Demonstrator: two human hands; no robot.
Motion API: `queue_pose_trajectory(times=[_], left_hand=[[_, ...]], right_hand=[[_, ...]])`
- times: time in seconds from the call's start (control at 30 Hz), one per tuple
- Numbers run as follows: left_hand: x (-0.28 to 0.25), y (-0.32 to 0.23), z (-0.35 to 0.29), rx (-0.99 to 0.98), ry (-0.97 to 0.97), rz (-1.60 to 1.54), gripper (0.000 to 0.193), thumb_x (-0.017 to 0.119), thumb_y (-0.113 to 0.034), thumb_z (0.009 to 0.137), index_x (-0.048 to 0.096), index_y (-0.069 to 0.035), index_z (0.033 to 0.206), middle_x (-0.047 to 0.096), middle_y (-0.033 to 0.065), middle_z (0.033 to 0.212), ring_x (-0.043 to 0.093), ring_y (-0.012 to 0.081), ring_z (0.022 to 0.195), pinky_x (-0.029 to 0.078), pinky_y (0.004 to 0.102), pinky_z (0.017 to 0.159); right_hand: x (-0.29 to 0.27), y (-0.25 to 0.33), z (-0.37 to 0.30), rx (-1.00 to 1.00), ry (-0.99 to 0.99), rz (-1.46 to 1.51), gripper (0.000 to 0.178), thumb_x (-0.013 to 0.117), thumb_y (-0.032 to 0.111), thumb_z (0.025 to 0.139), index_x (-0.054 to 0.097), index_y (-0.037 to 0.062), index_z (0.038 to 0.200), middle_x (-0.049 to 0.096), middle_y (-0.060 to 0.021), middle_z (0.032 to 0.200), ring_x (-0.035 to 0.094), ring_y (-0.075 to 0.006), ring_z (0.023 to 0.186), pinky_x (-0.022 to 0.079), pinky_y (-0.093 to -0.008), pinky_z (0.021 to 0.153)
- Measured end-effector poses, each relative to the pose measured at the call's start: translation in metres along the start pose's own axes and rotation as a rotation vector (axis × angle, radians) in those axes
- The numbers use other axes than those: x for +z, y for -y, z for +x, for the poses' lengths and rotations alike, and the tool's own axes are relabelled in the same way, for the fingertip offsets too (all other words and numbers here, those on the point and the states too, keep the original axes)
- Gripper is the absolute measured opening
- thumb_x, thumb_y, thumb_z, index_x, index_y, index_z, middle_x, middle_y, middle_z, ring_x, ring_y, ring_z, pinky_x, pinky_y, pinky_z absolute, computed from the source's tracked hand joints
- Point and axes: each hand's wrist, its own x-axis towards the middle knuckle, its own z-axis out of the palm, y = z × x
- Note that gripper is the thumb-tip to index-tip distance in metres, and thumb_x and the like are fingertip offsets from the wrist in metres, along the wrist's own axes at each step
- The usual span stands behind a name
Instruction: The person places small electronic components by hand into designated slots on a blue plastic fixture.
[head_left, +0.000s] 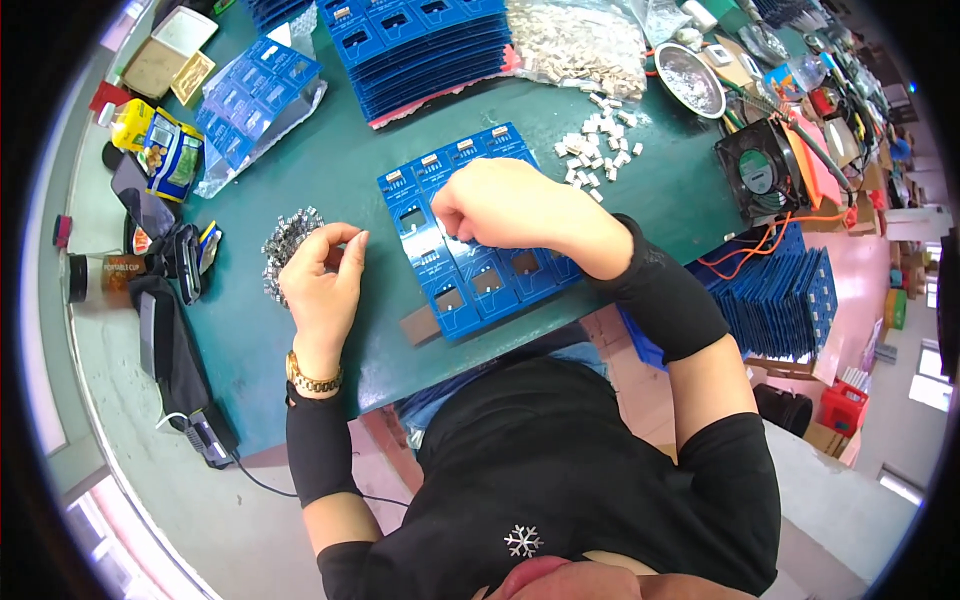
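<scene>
A blue circuit board panel with rectangular cutouts lies on the green table in front of me. My right hand is over its middle, fingers pinched down at the board; whatever they hold is hidden beneath them. To the left, my left hand rests at the edge of a pile of small silvery components. Its fingers are curled, with the thumb close to the index finger, and anything between them is too small to make out. A flat brown piece sticks out from under the panel's near left corner.
A tall stack of blue panels stands behind the board. Loose white connectors lie beside a bag of them. A metal bowl and a black fan are at right. A wrapped panel is at far left.
</scene>
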Motion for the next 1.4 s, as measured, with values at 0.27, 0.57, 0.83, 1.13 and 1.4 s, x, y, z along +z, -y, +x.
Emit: queue_pose_trajectory(times=[0.27, 0.57, 0.83, 1.13, 1.4], left_hand=[[0.001, 0.004, -0.002, -0.015, 0.000, -0.058, 0.006, 0.071, -0.004, 0.086, 0.066, -0.001, 0.087, 0.063, 0.0012, 0.075, 0.057, 0.0060, 0.063, 0.046, 0.0211, 0.059], [0.007, 0.003, -0.003, 0.034, 0.027, -0.092, 0.006, 0.070, -0.004, 0.086, 0.067, 0.000, 0.089, 0.064, 0.0018, 0.077, 0.058, 0.0067, 0.064, 0.047, 0.0214, 0.059], [0.020, -0.040, 0.019, 0.175, 0.248, -0.006, 0.008, 0.069, -0.001, 0.081, 0.067, -0.001, 0.089, 0.069, 0.0132, 0.100, 0.067, 0.0214, 0.082, 0.054, 0.0301, 0.074], [0.030, -0.043, 0.020, 0.127, 0.513, 0.044, 0.007, 0.070, -0.005, 0.079, 0.067, -0.001, 0.084, 0.069, 0.0096, 0.105, 0.062, 0.0240, 0.100, 0.046, 0.0359, 0.092], [0.034, -0.035, 0.016, 0.076, 0.402, -0.086, 0.006, 0.068, -0.006, 0.078, 0.066, -0.002, 0.080, 0.070, 0.0102, 0.097, 0.063, 0.0254, 0.094, 0.047, 0.0364, 0.088]], right_hand=[[-0.004, -0.003, 0.010, 0.121, 0.062, 0.055, 0.011, 0.075, 0.008, 0.066, 0.069, 0.0096, 0.075, 0.069, -0.0083, 0.075, 0.068, -0.0263, 0.078, 0.051, -0.0376, 0.066], [0.011, -0.010, -0.010, 0.053, -0.082, 0.153, 0.012, 0.075, 0.013, 0.070, 0.073, 0.0113, 0.081, 0.070, -0.0095, 0.081, 0.068, -0.0271, 0.084, 0.053, -0.0383, 0.073], [-0.021, -0.068, -0.054, 0.110, -0.583, 0.105, 0.009, 0.072, 0.010, 0.078, 0.071, 0.0032, 0.084, 0.065, -0.0118, 0.083, 0.064, -0.0267, 0.078, 0.051, -0.0348, 0.069], [-0.010, -0.096, -0.061, 0.207, -0.502, -0.051, 0.015, 0.072, 0.008, 0.075, 0.071, 0.0029, 0.089, 0.065, -0.0121, 0.083, 0.066, -0.0260, 0.079, 0.051, -0.0354, 0.072], [-0.028, -0.095, -0.063, 0.330, -0.442, -0.097, 0.013, 0.074, 0.012, 0.074, 0.071, 0.0061, 0.085, 0.065, -0.0085, 0.081, 0.066, -0.0266, 0.081, 0.050, -0.0360, 0.071]])
